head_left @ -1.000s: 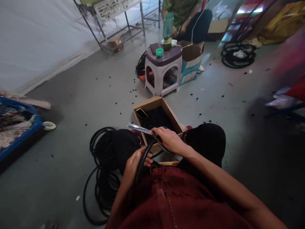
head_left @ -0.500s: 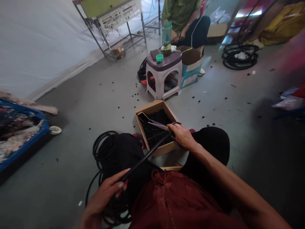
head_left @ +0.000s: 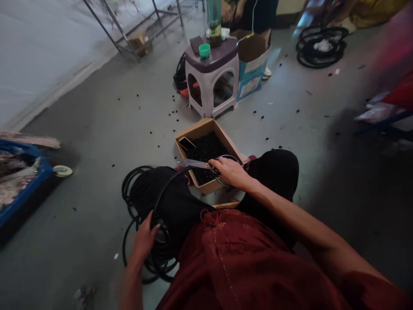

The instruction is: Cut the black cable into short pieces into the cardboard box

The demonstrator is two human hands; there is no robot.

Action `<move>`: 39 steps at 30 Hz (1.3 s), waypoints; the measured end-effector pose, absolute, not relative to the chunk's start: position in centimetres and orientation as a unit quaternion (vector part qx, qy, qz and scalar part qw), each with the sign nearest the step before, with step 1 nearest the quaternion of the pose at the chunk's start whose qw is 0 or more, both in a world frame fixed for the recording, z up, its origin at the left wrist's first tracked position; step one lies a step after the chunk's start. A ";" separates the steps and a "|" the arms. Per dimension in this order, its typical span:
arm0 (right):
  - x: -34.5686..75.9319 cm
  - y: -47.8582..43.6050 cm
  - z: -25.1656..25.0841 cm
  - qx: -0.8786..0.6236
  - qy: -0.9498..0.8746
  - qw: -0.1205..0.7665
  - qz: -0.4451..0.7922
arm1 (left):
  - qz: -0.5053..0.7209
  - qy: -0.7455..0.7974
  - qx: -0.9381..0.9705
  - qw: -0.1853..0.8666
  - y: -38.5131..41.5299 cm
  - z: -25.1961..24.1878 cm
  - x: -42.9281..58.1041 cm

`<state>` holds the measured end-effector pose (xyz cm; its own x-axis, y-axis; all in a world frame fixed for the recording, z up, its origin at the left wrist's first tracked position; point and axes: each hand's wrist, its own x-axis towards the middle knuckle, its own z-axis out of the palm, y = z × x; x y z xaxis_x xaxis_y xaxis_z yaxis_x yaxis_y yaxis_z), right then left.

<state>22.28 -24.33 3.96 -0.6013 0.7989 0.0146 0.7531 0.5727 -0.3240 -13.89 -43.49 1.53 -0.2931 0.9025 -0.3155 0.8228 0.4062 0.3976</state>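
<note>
My right hand is closed round the handles of a pair of scissors, blades pointing left above a cardboard box. The box holds many small black pieces and a dark flat rectangular thing with a light rim. A long black tube arcs from my right hand, beside the blades, down over my knee to my left hand. My left hand grips it, its fingers partly hidden. Below and beside that hand lies a coil of the tube.
Beyond the box stands a plastic stool bearing a bottle and a green cup. A blue carton adjoins it. Another coil lies farther right, a blue wheeled cart at left. A person sits behind the stool.
My left hand has moved down and left along the tube, which went from nearly straight to a bow. The scissors have swung to point more level left. The view has tilted down.
</note>
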 end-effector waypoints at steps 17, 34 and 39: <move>21.9 -26.6 1.4 -0.446 -0.766 0.253 0.387 | 0.198 0.679 0.692 0.147 -33.3 6.2 -0.3; 27.4 -27.6 -3.8 -0.523 -0.571 0.286 0.565 | 0.322 0.795 0.478 0.188 -35.6 3.9 -6.5; 26.6 -27.7 -2.8 -0.501 -0.516 0.294 0.629 | 0.304 0.813 0.442 0.227 -37.2 2.2 -8.7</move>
<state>26.64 -27.66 -2.84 -0.3253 0.8875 -0.3263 0.1462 -0.2937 -0.9447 -8.67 -37.20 2.19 -0.5075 0.8558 -0.1004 0.5807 0.4257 0.6939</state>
